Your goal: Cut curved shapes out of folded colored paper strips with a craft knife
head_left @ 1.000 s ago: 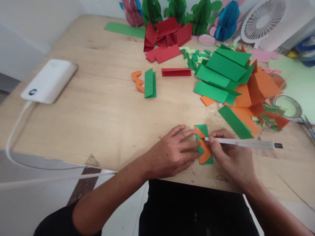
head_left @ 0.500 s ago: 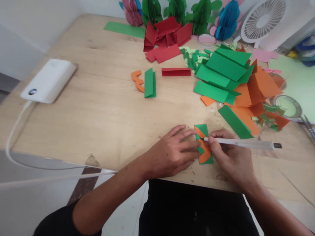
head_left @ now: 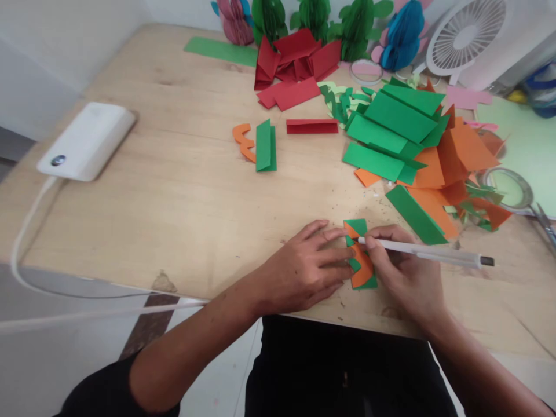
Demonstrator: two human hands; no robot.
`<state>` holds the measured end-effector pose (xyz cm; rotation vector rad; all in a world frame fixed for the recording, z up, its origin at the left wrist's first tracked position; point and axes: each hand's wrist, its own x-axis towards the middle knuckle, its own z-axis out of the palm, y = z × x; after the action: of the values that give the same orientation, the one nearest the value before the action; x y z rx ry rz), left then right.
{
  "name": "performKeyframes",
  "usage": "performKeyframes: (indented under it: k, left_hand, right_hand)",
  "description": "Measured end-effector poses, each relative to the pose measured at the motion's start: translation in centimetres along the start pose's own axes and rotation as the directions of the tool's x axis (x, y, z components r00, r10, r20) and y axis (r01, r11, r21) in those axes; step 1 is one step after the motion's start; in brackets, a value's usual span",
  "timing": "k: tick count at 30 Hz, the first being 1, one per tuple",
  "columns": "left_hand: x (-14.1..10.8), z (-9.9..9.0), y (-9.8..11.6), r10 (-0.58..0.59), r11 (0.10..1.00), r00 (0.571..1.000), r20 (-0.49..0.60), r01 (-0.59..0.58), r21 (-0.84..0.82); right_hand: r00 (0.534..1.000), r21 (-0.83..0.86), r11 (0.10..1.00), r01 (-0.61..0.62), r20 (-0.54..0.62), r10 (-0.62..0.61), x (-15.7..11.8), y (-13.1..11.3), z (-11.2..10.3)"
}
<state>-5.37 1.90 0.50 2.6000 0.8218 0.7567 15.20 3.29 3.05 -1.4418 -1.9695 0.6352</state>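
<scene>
Near the table's front edge lies a green paper piece [head_left: 370, 282] with an orange cut-out [head_left: 364, 267] on top of it. My left hand [head_left: 306, 267] is spread flat, its fingertips pressing on the left side of both papers. A white pen [head_left: 428, 251] is gripped in my right hand [head_left: 406, 272], just right of the papers. The pen's tip touches the inner bend of the orange cut-out. My right fingers are closed round the pen near its tip.
A white power bank [head_left: 87, 141] with a cable sits at left. Green folded papers [head_left: 397, 113], orange papers [head_left: 467, 145] and red papers [head_left: 289, 94] are piled further back. A folded green strip [head_left: 266, 146], fan [head_left: 467, 37] and scissors [head_left: 546, 225] are also there.
The pen tip has moved slightly up and left along the orange cut-out, and my right hand has shifted a little with it. My left hand has stayed in place.
</scene>
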Motion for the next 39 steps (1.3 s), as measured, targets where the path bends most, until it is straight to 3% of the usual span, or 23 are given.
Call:
performKeyframes:
  k: [5, 9, 18, 31, 39]
  left_hand:
    - [0.0, 0.1, 0.0, 0.005, 1.0, 1.0, -0.013, -0.005, 0.005]
    - [0.0, 0.1, 0.0, 0.004, 1.0, 1.0, 0.006, -0.004, 0.004]
    - [0.0, 0.3, 0.0, -0.003, 1.0, 1.0, 0.025, 0.003, -0.009]
    - [-0.5, -0.9, 1.9, -0.084, 0.996, 0.992, 0.097, 0.083, 0.019]
    - [-1.2, -0.4, 2.2, -0.094, 0.993, 0.981, 0.17, 0.08, 0.087]
  right_hand:
    - [0.999, 0.022, 0.999, 0.024, -0.022, -0.024, -0.6, -0.3, -0.9]
    - [0.989, -0.037, 0.988, 0.148, 0.014, -0.147, -2.4, -0.2, -1.8]
    - [0.896, -0.284, 0.852, 0.44, 0.083, -0.435, -5.2, 0.8, -1.6]
    - [0.876, -0.332, 0.819, 0.469, 0.053, -0.48, -5.5, 1.0, -1.2]
    - [0.882, -0.32, 0.83, 0.457, 0.041, -0.47, -5.5, 1.0, -1.2]
